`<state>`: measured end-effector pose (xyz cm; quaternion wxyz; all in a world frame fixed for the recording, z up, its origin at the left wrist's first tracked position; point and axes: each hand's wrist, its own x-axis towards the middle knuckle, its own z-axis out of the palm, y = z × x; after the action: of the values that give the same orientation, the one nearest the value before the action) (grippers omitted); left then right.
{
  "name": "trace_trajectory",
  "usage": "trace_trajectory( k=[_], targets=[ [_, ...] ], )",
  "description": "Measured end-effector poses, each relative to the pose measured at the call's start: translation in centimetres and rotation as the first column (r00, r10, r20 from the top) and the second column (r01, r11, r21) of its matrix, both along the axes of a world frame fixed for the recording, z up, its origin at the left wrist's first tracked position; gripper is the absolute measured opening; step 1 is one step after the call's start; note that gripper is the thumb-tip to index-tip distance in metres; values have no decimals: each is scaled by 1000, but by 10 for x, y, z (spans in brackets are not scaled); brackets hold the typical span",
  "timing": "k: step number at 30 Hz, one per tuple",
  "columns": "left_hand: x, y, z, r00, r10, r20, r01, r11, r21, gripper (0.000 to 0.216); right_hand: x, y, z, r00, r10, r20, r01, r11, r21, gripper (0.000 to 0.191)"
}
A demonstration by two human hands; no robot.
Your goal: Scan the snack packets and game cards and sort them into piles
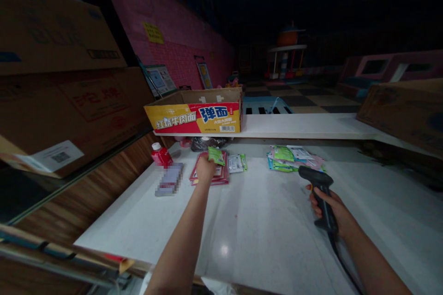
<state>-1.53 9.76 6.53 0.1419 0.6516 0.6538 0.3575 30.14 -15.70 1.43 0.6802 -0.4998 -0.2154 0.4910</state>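
Note:
My left hand (206, 169) reaches out over the white counter (263, 221) and pinches a small green packet (216, 155), held just above a stack of red-edged packets (221, 174). My right hand (330, 209) is wrapped round the grip of a black barcode scanner (316, 189), its head pointing left and its cable trailing down toward me. A white-and-green packet (236, 163) lies right of the red stack. Farther right is a loose pile of green, pink and white packets (294, 156).
An open yellow-and-red cardboard box (197, 117) sits on the raised white shelf (304, 125). A red bottle with a white cap (160, 154) and a flat pixelated object (169, 179) lie at left. Large cardboard cartons (62, 83) stand left; another carton (404, 108) is at right.

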Motion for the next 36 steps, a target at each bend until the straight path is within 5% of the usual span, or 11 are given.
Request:
trace_trajectory(
  k=[5, 9, 12, 24, 36],
  targets=[
    [-3, -18, 6, 906, 117, -407, -104, 993, 53, 35, 1, -1, -2, 1000, 20, -8, -20, 1000, 8, 40],
    [5, -33, -2, 847, -172, -502, 236, 970, 65, 42, 2, -1, -3, 1000, 27, -11, -27, 1000, 3, 40],
    [10, -37, -12, 811, -310, -496, 348, 937, -16, 40, 2, -1, -3, 1000, 23, -11, -23, 1000, 3, 38],
    [21, -36, -6, 842, -260, -473, 286, 958, -17, 46, 5, 2, -4, 998, 53, -34, -53, 999, -7, 43],
    [148, -57, -15, 757, -621, -206, 650, 747, 138, 27, 8, 7, -4, 995, -73, -60, 76, 997, 33, 42]
  ],
)
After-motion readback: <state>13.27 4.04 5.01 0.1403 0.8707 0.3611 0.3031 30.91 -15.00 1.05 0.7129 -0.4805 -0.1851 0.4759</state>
